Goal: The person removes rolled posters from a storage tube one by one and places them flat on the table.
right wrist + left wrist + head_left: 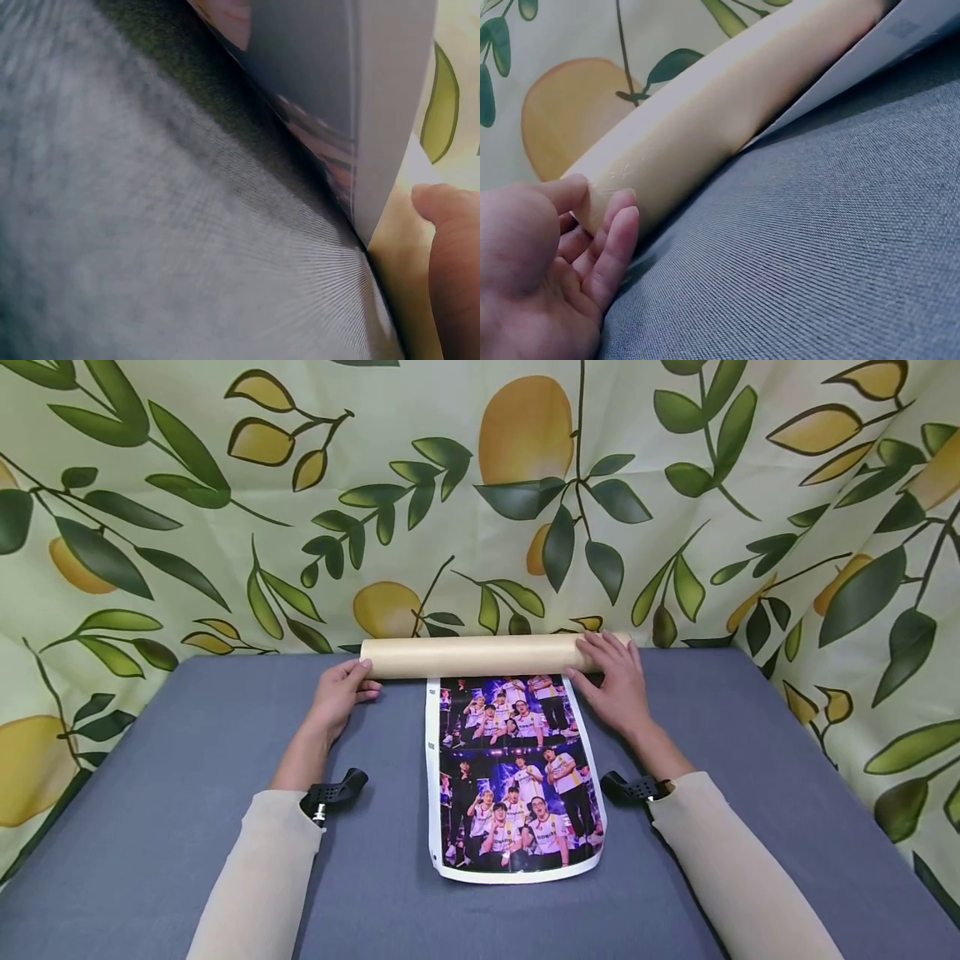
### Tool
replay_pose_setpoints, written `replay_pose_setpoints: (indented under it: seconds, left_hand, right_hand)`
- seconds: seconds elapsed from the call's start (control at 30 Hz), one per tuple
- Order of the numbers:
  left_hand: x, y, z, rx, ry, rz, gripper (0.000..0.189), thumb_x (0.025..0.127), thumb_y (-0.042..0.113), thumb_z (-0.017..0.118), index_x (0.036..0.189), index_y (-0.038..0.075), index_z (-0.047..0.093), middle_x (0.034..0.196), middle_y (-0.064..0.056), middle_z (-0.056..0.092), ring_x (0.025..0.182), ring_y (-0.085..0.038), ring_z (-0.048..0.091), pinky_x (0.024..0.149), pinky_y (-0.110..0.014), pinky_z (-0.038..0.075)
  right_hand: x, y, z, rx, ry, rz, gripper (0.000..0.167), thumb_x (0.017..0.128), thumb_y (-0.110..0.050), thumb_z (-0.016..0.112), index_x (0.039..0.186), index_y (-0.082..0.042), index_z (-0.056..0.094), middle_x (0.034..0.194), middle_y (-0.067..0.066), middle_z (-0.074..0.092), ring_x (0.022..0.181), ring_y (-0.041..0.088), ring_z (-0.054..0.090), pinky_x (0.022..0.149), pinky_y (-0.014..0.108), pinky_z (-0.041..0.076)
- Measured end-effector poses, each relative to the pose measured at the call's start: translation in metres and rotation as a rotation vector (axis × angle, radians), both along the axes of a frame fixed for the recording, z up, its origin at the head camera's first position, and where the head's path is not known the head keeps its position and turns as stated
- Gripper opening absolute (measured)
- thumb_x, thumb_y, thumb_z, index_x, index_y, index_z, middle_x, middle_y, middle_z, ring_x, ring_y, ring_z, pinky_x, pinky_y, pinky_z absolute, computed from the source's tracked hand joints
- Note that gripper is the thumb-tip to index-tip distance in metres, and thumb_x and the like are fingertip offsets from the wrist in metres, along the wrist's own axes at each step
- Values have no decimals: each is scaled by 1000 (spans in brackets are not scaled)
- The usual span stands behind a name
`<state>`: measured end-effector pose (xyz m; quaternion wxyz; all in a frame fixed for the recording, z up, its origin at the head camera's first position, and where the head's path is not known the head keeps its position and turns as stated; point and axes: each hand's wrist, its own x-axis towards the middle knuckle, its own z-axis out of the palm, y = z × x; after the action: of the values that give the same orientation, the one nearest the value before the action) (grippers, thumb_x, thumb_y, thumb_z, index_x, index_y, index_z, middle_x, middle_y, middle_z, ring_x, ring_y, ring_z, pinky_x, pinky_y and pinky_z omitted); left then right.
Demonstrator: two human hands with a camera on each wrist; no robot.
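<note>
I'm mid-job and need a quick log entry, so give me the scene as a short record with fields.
left hand: left hand holds the tube's left end, thumb against it
right hand: right hand rests on the tube near its right end, fingers over the top
tube: cream tube, lying crosswise near the far edge of the table
sheet: printed sheet, white-bordered, two group pictures, one nearer, one farther
contact: sheet's far part meets the tube; attachment unclear
backdrop: leaf-and-fruit cloth

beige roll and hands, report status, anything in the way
Left hand pinching left end of beige roll. Right hand on right end. Roll at far end of print. No obstruction seen.
</note>
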<state>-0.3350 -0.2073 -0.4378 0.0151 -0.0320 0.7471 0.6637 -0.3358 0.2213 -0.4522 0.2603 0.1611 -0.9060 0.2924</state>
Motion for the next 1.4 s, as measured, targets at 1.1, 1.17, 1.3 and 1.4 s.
replay_pose_setpoints:
  seconds: [1.1, 1.17, 1.3, 1.4]
  left_hand:
    - [-4, 4, -1, 2, -2, 39, 48, 108, 27, 47, 139, -10, 49, 81, 6, 59, 66, 2, 61, 67, -12, 56]
    - [-3, 2, 0, -4, -5, 46, 47, 108, 27, 47, 138, -10, 49, 81, 6, 60, 66, 2, 61, 67, -12, 56]
    - [-3, 2, 0, -28, -5, 43, 49, 108, 29, 46, 139, -9, 49, 83, 5, 60, 67, 2, 61, 68, -12, 56]
    - [-3, 2, 0, -29, -11, 30, 50, 108, 30, 46, 141, -8, 48, 86, 4, 59, 68, 3, 62, 70, -12, 56]
  right_hand:
    - [1, -23, 61, -51, -511, -111, 59, 99, -41, 59, 144, -4, 53, 154, 22, 44, 146, 42, 36, 121, 70, 10]
    - [1, -28, 54, -37, -445, -133, 56, 98, -41, 61, 142, -5, 56, 153, 21, 46, 146, 41, 36, 119, 73, 2]
    - [1, -30, 38, -58, -301, -155, 53, 95, -38, 68, 136, -5, 62, 147, 19, 51, 143, 41, 39, 120, 73, -1]
    - [1, -27, 27, -34, -197, -143, 55, 91, -38, 72, 133, -4, 63, 143, 20, 54, 141, 40, 41, 122, 70, 2]
